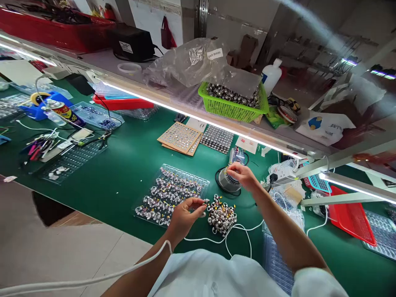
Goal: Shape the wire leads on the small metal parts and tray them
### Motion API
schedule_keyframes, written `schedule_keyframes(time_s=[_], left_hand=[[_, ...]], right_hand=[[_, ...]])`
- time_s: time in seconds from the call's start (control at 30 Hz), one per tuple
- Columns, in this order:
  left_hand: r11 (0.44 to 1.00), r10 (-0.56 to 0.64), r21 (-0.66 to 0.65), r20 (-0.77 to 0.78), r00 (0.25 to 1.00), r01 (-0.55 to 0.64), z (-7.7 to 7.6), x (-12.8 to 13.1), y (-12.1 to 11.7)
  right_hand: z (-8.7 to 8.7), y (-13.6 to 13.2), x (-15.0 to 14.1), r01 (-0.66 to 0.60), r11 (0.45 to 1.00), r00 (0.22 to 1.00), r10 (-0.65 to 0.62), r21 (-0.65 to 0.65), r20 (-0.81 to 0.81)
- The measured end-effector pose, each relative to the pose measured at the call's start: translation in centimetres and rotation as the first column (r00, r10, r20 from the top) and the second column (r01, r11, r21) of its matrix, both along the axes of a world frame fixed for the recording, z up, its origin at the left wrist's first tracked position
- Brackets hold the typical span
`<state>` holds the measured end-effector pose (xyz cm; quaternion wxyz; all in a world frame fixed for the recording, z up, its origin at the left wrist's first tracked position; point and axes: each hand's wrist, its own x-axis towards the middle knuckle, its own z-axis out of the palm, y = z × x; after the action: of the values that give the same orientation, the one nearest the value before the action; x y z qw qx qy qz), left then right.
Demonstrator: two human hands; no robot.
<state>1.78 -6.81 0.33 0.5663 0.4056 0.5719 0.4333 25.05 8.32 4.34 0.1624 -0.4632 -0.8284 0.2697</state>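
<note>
My left hand (186, 215) is closed in a pinch on a small ring-shaped part (203, 214), between the tray and the pile. Under and beside it lies a clear plastic tray (202, 184) filled with rows of similar silvery parts with small gold tabs. To the right sits a loose pile of ring-shaped parts (222, 216) on the green table. My right hand (243, 174) is raised above a round grey device (229, 181) with a ribbed top. Its thumb and forefinger press together; whatever lies between them is too small to make out.
A white cable (213, 240) loops in front of the pile. Behind stand dotted component sheets (180, 137) and a black sheet (217, 138). A lit shelf overhangs the table, bearing a green basket (235, 108) of metal balls. Tools (41, 146) lie left; a red tray (351, 216) sits right.
</note>
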Motion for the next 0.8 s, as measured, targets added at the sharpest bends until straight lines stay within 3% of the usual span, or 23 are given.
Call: schedule_keyframes(time_s=[0.07,0.1,0.13,0.17,0.23,0.3,0.4,0.5,0.8], left_hand=[[1.0,0.002,-0.025,0.09,0.996,0.0,0.8,0.9,0.2],[0.999,-0.005,-0.036,0.134,0.991,0.01,1.3,1.4,0.3],[0.999,-0.016,-0.047,0.178,0.984,0.025,1.7,2.0,0.2],[0.998,-0.028,-0.056,0.22,0.975,0.041,2.3,2.5,0.1],[0.995,-0.051,-0.063,0.286,0.957,0.072,3.4,3.7,-0.4],[0.993,-0.079,-0.059,0.317,0.945,0.103,4.5,4.9,-1.0],[0.987,-0.129,-0.052,0.326,0.937,0.154,5.8,6.2,-1.9],[0.98,-0.167,-0.047,0.328,0.93,0.193,6.3,7.0,-2.5],[0.972,-0.234,0.023,0.193,0.953,0.234,6.1,7.4,-3.5]], right_hand=[[0.8,-5.2,0.1,0.062,0.996,0.982,-0.073,-0.064,-0.173],[1.2,-7.9,-0.1,0.113,0.967,0.876,-0.206,-0.228,-0.437],[1.5,-10.5,-0.4,0.098,0.919,0.708,-0.334,-0.381,-0.622],[1.8,-13.0,-0.8,0.05,0.866,0.554,-0.439,-0.497,-0.708],[2.1,-17.0,-1.6,-0.048,0.803,0.341,-0.545,-0.594,-0.766],[2.0,-19.6,-2.3,-0.05,0.76,0.235,-0.621,-0.647,-0.748],[1.4,-21.3,-2.4,0.026,0.709,0.171,-0.698,-0.704,-0.696],[1.0,-21.7,-1.8,0.093,0.697,0.148,-0.716,-0.711,-0.682],[1.2,-22.0,-1.7,0.191,0.713,0.196,-0.701,-0.674,-0.686]])
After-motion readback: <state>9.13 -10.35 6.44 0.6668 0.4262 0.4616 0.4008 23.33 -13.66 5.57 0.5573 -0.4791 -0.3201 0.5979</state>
